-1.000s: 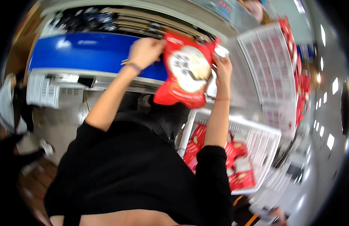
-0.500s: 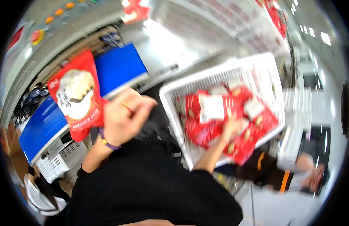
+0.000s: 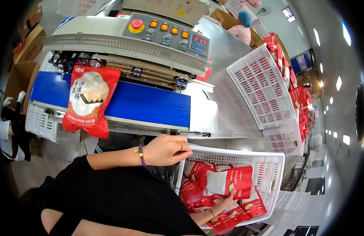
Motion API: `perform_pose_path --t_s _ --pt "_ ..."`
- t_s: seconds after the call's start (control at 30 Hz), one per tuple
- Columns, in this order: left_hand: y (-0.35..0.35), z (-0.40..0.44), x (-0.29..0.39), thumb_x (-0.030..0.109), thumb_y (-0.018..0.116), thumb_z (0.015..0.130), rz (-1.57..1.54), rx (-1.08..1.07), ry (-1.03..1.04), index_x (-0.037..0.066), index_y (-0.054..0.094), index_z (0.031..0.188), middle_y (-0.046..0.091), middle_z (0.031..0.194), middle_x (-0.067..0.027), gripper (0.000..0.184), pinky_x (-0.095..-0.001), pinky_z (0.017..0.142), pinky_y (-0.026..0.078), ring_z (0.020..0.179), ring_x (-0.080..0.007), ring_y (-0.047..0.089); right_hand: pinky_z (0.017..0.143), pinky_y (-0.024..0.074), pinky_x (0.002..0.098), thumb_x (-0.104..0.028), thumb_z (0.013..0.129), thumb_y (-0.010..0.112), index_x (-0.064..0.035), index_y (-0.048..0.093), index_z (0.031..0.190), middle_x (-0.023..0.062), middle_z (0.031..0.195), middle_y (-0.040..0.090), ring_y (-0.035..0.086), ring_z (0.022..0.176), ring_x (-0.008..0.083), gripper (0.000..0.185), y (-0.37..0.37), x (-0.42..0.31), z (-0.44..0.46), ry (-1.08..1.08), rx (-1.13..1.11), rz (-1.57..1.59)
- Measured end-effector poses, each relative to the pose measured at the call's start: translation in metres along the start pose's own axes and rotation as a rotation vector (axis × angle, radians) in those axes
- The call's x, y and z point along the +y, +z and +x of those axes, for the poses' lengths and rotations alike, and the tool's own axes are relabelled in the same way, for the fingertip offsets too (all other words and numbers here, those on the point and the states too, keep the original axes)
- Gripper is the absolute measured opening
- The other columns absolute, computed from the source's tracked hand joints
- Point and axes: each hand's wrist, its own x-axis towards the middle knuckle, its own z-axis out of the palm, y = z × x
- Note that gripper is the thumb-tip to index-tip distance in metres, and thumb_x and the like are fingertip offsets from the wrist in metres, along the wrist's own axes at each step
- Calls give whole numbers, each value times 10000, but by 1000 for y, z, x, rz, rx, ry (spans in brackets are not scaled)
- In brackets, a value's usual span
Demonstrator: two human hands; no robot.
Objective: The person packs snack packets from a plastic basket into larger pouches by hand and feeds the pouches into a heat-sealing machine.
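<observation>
My left hand [image 3: 165, 150], with a ring and a beaded bracelet, is closed with nothing visible in it, just left of the white basket's [image 3: 279, 167] upper edge. Inside the basket, my right hand [image 3: 228, 200] grips the lower edge of a red snack bag [image 3: 241, 181] whose back panel faces up. Several more red bags lie around and under it. Another red snack bag [image 3: 89, 100], printed with food and Chinese characters, hangs upright at the sealing machine [image 3: 123, 41], in front of its blue conveyor belt [image 3: 150, 104].
The machine's control panel [image 3: 166, 33] has a red button, lit orange switches and a display reading 217. White crates [image 3: 260, 84] with red bags stand on the metal table [image 3: 225, 114] at right. A person in a blue cap [image 3: 245, 19] is beyond; another person's gloved hand [image 3: 20, 96] shows far left.
My view has swung, bringing the sealing machine fully into sight. My left hand is now farther from the hanging bag and closer to the basket. My right hand stays in the basket.
</observation>
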Motion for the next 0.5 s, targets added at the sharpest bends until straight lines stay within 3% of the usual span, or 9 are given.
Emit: perform_pose_path --t_s 0.07,0.13,0.17,0.23,0.3,0.33,0.37,0.4,0.5 --pt "0 0 -3 185 678 867 -28 -37 -3 61 686 902 566 795 -55 129 -329 604 469 676 -222 592 841 533 345 -94 844 712 89 515 1201 174 1150 613 625 936 216 447 28 -61 -25 -16 -62 -197" --pt "0 8 1 211 693 861 -141 52 164 64 667 1057 588 920 -68 246 -327 746 488 864 -235 611 845 526 333 -90 841 717 113 509 1179 179 1124 615 629 915 208 445 40 -85 -35 -101 -174 -238" --pt "1 11 3 211 693 861 -142 59 157 64 667 1057 588 920 -68 246 -327 746 488 864 -235 611 848 521 333 -38 834 709 114 485 1204 176 1103 622 627 920 207 458 67 -114 -61 -82 -219 -200" --pt "2 15 6 237 721 841 -197 158 160 49 607 1205 589 1108 -91 425 -336 898 468 1052 -231 576 841 523 337 -5 828 701 107 480 1216 173 1091 628 627 919 206 461 98 -124 -85 -119 -371 -108" --pt "0 16 2 230 732 835 -321 111 144 33 591 1227 602 1125 -102 461 -324 901 475 1048 -212 588 820 531 335 80 812 672 76 471 1252 142 1057 645 629 904 196 484 129 -124 -107 -123 -528 -32" --pt "-4 17 0 224 742 828 -444 53 131 18 574 1248 615 1141 -112 497 -313 905 481 1043 -192 601 807 533 322 96 805 666 54 500 1240 112 1030 656 631 880 179 468 136 -118 -104 -29 -779 -153" --pt "-21 14 4 190 756 820 -695 -206 -225 6 591 1223 659 1094 -111 473 -279 829 504 956 -131 628 739 548 303 135 763 674 59 617 969 108 874 665 630 798 144 227 166 -118 -130 -118 -691 -19" --pt "-19 8 -5 159 747 836 -754 -43 -226 -2 639 1144 703 950 -67 364 -252 747 510 844 -76 623 746 529 278 125 758 693 46 630 932 68 849 659 616 789 124 201 186 -127 -146 -89 -753 0" --pt "-37 -5 -13 145 734 852 -457 126 -250 -8 677 1056 710 890 -22 262 -241 714 503 810 -47 600 768 497 256 103 767 718 41 648 957 51 870 664 609 797 105 212 216 -101 -143 -226 -871 -9"
